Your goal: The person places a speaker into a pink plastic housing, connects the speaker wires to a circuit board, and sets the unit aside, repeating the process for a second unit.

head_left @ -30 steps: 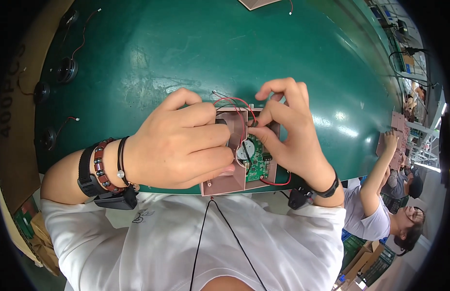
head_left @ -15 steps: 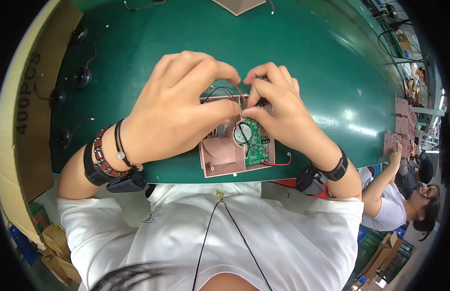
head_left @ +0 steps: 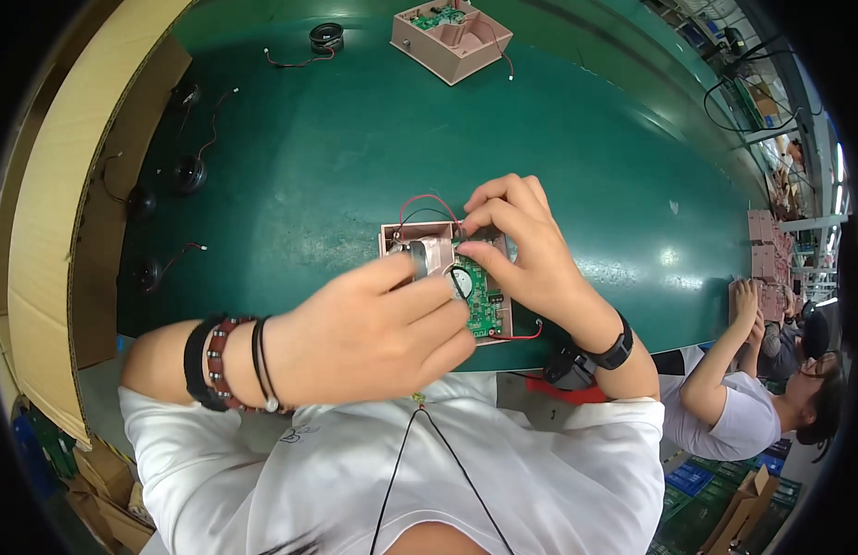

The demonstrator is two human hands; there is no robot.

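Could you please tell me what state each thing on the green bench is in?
Pink plastic housing: open, green circuit board exposed.
Left hand: fingers on the housing's parts.
Right hand: pinching at red wire.
Second pink housing: open, untouched.

Left hand (head_left: 373, 338): fingers curled, thumb and forefinger pinched together, wrist wearing dark and beaded bands.
Right hand (head_left: 526, 245): fingertips bunched downward, black band on wrist.
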